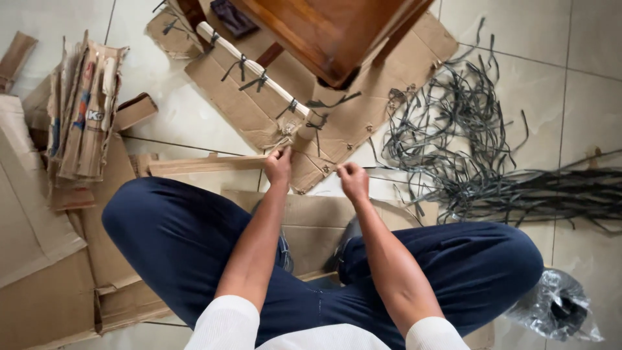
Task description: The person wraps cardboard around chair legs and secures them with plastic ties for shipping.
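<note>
I sit on the floor with my knees spread, in dark blue trousers. My left hand [279, 164] pinches the near end of a long light wooden stick [254, 69] that lies on a flattened cardboard sheet [236, 104]. Black straps [260, 81] are tied around the stick at several spots. My right hand [353, 179] is closed a little to the right, apparently pulling a thin black strap taut toward the stick's end; the strap itself is hard to make out.
A tangled heap of black straps [466, 136] lies at the right. A brown wooden furniture piece [324, 32] stands at the top. Folded cardboard strips [84, 110] are stacked at left, more cardboard [39, 259] lower left, and a crumpled plastic bag [557, 308] lower right.
</note>
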